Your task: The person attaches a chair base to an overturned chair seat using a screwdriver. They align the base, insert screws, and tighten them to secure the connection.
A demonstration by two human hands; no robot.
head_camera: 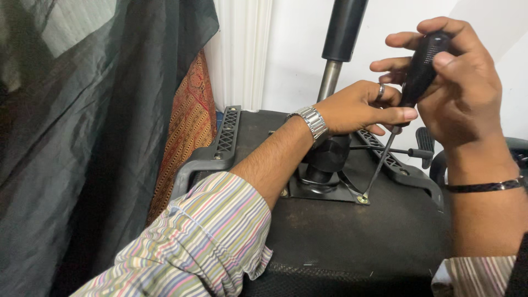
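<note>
R hand (462, 93) wrapped round black screwdriver (421, 71) handle, tip on brass screw (362, 199) at near-right corner of metal plate (324, 192) under upturned chair seat (352, 231). L hand (357, 107) closed loosely w/ thumb steadying shaft, just beside gas post (338, 44).

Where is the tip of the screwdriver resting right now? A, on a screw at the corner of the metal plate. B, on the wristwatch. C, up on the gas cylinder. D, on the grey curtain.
A: the screwdriver, gripped by the right hand, runs down to a screw at the metal plate's near corner.
</note>
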